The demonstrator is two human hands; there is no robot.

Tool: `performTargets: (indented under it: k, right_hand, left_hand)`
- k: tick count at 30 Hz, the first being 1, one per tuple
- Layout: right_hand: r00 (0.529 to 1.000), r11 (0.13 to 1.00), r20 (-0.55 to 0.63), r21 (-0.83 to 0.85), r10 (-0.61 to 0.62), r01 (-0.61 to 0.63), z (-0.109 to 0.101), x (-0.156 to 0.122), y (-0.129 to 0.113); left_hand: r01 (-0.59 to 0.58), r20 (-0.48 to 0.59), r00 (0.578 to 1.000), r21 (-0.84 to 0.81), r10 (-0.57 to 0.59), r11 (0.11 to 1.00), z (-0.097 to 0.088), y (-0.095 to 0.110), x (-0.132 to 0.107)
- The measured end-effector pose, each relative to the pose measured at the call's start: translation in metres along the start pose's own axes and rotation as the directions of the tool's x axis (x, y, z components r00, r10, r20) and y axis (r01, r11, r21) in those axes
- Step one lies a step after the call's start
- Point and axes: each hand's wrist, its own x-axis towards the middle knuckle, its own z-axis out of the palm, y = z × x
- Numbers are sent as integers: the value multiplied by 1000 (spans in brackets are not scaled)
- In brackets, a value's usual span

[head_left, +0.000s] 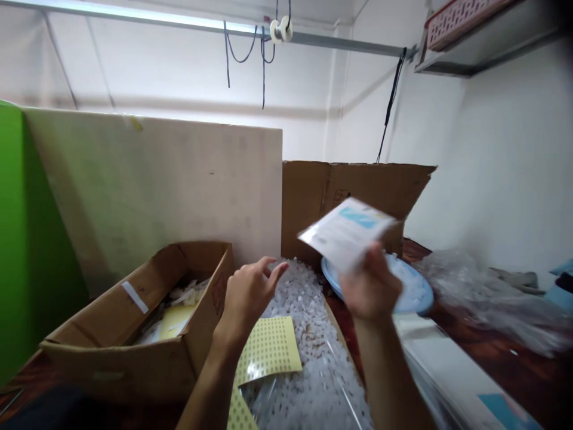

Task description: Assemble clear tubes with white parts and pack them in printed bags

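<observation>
My right hand [373, 286] grips a flat white packet [344, 230] with a light blue print, raised and blurred by motion. Its fingers are partly hidden behind the packet. My left hand [253, 289] is held up with nothing in it, thumb and fingers apart, beside the right wall of a cardboard box [179, 352]. Below it lie yellow sheets [271, 349] covered with rows of small dots. Under those sheets spreads a heap of small whitish translucent pieces [304, 298].
Paper scraps and a yellow sheet [174, 319] lie in the box. At right stand a light blue basin [425, 295] with white pieces, a stack of white printed packets [452, 352] and crumpled clear plastic [487, 298]. Cardboard panels [179, 179] rise behind; a green panel [36, 251] borders the left.
</observation>
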Motion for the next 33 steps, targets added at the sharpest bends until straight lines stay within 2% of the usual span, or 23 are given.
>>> performTargets:
  k: [5, 8, 10, 11, 13, 14, 15, 16, 17, 18, 19, 21, 22, 23, 25, 27, 29, 31, 33]
  right_hand:
    - [995, 985, 87, -162, -45, 59, -26, 13, -61]
    - [965, 961, 151, -141, -216, 238, -40, 15, -87]
    - [938, 937, 143, -110, -316, 332, -48, 18, -95]
    - [937, 927, 119, -150, -329, 345, -53, 20, -96]
    - [957, 874, 50, -397, -285, 281, -65, 27, -90]
    - [965, 783, 8, -584, -261, 216, -72, 31, -84]
    - [974, 633, -31, -765, -225, 122, -81, 35, -77]
    - [982, 424, -83, -906, -167, -4, -91, 39, -68]
    - [987, 146, -146, -980, -71, -134, -101, 42, -59]
    - [970, -161, -237, -961, 56, -226, -110, 44, -48]
    - [948, -266, -302, -926, 98, -267, -120, 44, -38]
    - [905, -382, -402, -865, 139, -325, -136, 42, -16]
    - [880, -428, -450, -833, 152, -351, -143, 39, -6]
    - [860, -465, -485, -805, 159, -368, -148, 36, 4]
    - [842, -518, -515, -771, 163, -371, -154, 31, 19]
    - [844, -545, -513, -758, 158, -359, -157, 27, 29]
    - [851, -558, -505, -752, 144, -352, -157, 25, 33]
    - [860, -558, -495, -750, 119, -355, -155, 26, 34]
    - [876, -540, -476, -760, 83, -362, -152, 29, 32]
  left_hand:
    - [44, -40, 998, -25, -45, 999, 0, -8, 4]
    - [44, -40, 998, -10, -45, 999, 6, -6, 6]
    - [29, -16, 999, 5, -29, 1000, 10, -3, 6]
    - [20, -2, 1000, 16, -20, 1000, 12, -1, 5]
    - [-3, 28, 1000, 42, 2, 999, 14, 3, 5]
    - [-16, 46, 999, 52, 13, 999, 15, 5, 4]
    - [-29, 68, 997, 60, 25, 998, 15, 6, 4]
    - [-46, 95, 995, 66, 40, 997, 17, 7, 3]
    - [-69, 129, 990, 71, 59, 995, 18, 8, 2]
    - [-96, 173, 982, 76, 82, 992, 21, 9, 2]
    - [-130, 223, 969, 76, 110, 989, 25, 9, 1]
    - [-213, 354, 916, 36, 187, 976, 38, 8, -3]
    - [-251, 436, 871, -6, 228, 968, 48, 8, -5]
    - [-279, 520, 811, -58, 268, 959, 59, 7, -8]
    - [-297, 687, 659, -138, 308, 945, 84, 6, -14]
    - [-299, 759, 574, -156, 308, 941, 110, 7, -22]
    - [-300, 794, 531, -150, 295, 942, 132, 10, -29]
    - [-295, 810, 515, -139, 280, 945, 146, 12, -34]
    - [-288, 817, 511, -131, 268, 949, 153, 13, -36]
